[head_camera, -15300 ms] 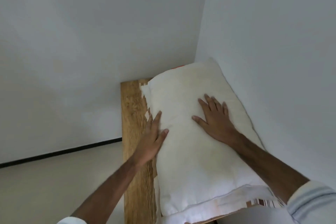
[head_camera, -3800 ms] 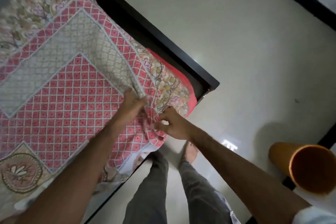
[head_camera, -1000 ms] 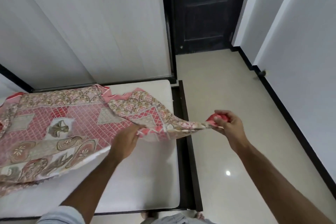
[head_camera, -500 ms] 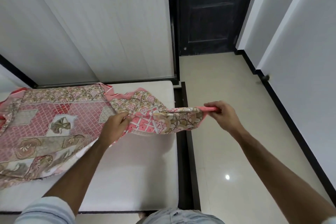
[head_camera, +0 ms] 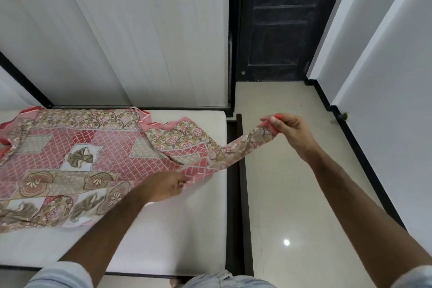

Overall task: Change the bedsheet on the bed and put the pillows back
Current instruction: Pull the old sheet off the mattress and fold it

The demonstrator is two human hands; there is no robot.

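A: Okay, quick pass, biggest first. Mattress (head_camera: 187,229) is bare white over most of its near and right part, sitting in a dark bed frame (head_camera: 242,194). Patterned pink bedsheet (head_camera: 81,159) lies crumpled across the left and far side, one end lifted off toward the floor side.

B: Hands?

A: Right hand (head_camera: 288,131) is raised out over the floor (head_camera: 292,194), fingers pinched on the sheet's red corner. Left hand (head_camera: 163,186) is low over the mattress, fingers curled on the sheet edge. Cloth stretched between them (twisted, rope-like).

B: Step in hand?

A: My read: stripping the sheet off, or gathering it. To do it well, keep both grips firm, draw the stretched end toward the body, let the rest slide off the mattress in one go instead of yanking a corner. Untwist the span so it folds flat.

B: Anything else around?

A: White sliding wardrobe panel (head_camera: 140,42) right behind the bed, dark door (head_camera: 280,25) beyond the foot, white wall (head_camera: 385,77) on the right with a small door stopper (head_camera: 343,116) at its base.

B: Obstacles?

A: Far sheet edge sits against the wardrobe, could snag in that gap. Left end runs out of frame, can't tell if it's tucked. No pillows or fresh sheet in view.
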